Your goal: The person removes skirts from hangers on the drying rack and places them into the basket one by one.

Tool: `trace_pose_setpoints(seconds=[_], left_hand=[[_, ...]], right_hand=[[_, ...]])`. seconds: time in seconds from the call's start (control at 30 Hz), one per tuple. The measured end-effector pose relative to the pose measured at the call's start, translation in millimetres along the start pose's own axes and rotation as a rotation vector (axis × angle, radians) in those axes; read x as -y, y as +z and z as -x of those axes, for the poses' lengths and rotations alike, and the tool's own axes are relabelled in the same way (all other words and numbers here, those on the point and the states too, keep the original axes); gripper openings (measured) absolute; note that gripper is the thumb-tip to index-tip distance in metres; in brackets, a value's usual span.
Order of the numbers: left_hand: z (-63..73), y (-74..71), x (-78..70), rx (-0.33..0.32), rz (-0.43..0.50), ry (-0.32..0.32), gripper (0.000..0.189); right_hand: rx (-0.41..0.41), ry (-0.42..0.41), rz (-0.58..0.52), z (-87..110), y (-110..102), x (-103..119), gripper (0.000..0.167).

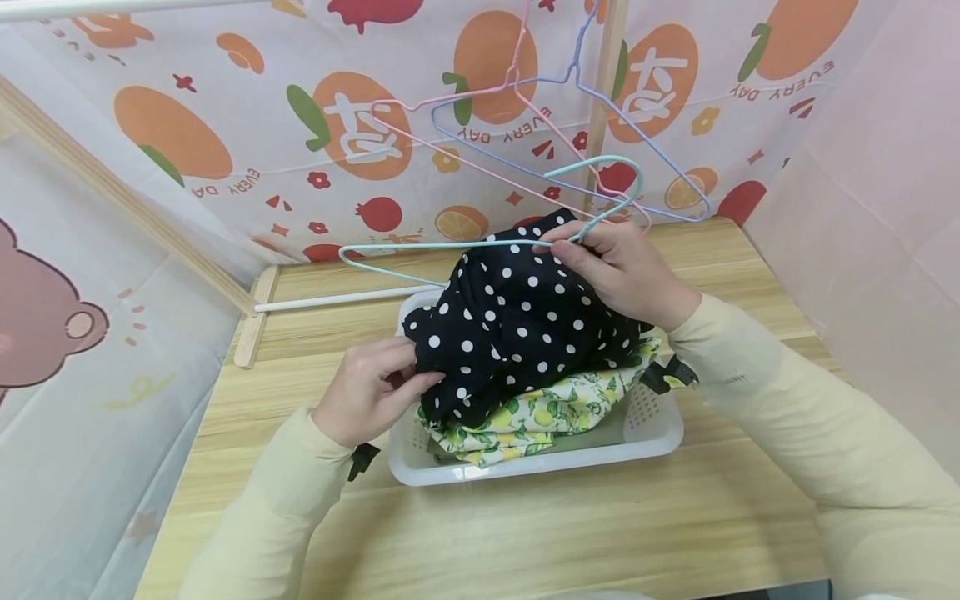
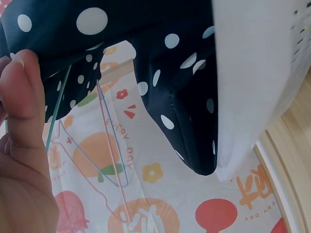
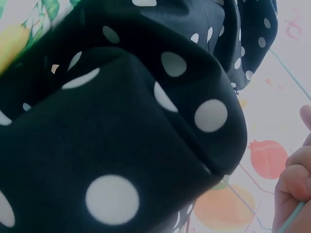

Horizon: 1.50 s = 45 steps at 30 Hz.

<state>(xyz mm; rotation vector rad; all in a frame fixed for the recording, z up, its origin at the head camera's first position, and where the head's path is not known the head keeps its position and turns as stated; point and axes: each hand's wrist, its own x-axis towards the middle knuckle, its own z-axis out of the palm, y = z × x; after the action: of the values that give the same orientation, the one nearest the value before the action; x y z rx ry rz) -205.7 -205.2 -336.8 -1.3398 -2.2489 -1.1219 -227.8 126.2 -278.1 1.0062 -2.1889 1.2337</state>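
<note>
A black garment with white polka dots (image 1: 525, 317) lies bunched over a white plastic basket (image 1: 525, 475). My left hand (image 1: 371, 387) pinches the garment's left edge between thumb and fingers. With my right hand (image 1: 626, 267) I grip a mint-green hanger (image 1: 442, 245) near the base of its hook. The hanger's left arm extends out past the garment, and its right part is hidden behind cloth and hand. In the left wrist view, the thumb (image 2: 22, 107) presses against the dotted cloth. Part of the hanger shows beside curled fingers (image 3: 296, 179) in the right wrist view.
Beneath the dotted garment, a lemon-print cloth (image 1: 517, 425) sits in the basket. Behind, a pink hanger (image 1: 450, 154) and a blue hanger (image 1: 645, 125) hang before a fruit-print curtain. A wooden rack post (image 1: 127, 196) with a white lower bar (image 1: 337, 298) stands at the left.
</note>
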Motion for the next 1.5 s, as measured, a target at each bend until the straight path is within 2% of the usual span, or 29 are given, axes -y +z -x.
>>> trace_pose_setpoints(seconds=[0.23, 0.47, 0.7, 0.9, 1.2, 1.5], left_hand=[[6.5, -0.7, 3.1, -0.015, 0.026, 0.005, 0.020], [14.3, -2.3, 6.3, -0.022, 0.040, -0.011, 0.017], [19.3, -4.0, 7.1, -0.017, 0.071, -0.015, 0.023], [23.9, -5.2, 8.6, -0.001, 0.080, -0.032, 0.027], [29.5, -5.7, 9.6, 0.043, 0.107, -0.109, 0.024], [34.0, -4.3, 12.3, 0.073, 0.120, -0.095, 0.021]], right_hand=[[-0.015, 0.010, -0.006, 0.7, -2.9, -1.8, 0.020], [-0.007, 0.069, -0.032, 3.7, -8.2, -5.9, 0.021], [-0.016, 0.124, 0.015, 10.1, -15.2, -7.7, 0.021], [-0.020, 0.142, 0.025, 13.3, -20.3, -9.1, 0.021], [-0.036, 0.171, 0.069, 17.7, -26.1, -12.2, 0.021], [-0.053, 0.194, 0.112, 17.5, -27.3, -5.8, 0.021]])
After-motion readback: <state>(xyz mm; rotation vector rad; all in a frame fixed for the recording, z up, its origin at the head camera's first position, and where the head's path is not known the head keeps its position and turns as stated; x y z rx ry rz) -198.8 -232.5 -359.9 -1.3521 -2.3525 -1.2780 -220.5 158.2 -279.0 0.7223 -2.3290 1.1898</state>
